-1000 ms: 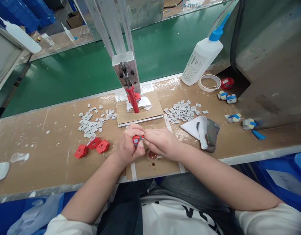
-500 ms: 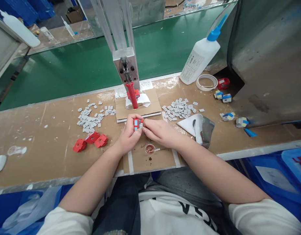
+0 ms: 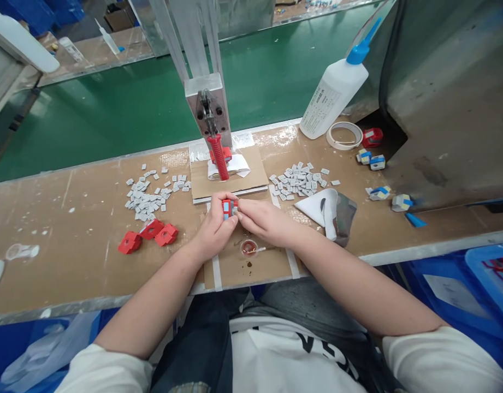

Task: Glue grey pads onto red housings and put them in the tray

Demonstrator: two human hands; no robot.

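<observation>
Closed around a small red toy car with light-blue windows and a grey part is my left hand. My right hand pinches at the toy's right side, fingertips against its grey end; the fingers partly hide that end. Just below the hands sits a small round dish of reddish liquid, a thin stick resting across its rim. Left of my left hand lie three red toy bodies. Small grey pieces form a left pile and a right pile.
A toggle clamp with a red handle stands behind the hands, over another red piece. To the right are a white bottle, a tape roll, a folded cloth and several white-blue toy parts. A green belt runs behind.
Both hands stay together on the toy car, with only a slight shift of the fingers, and less of its grey part shows. The whole view has moved slightly.
</observation>
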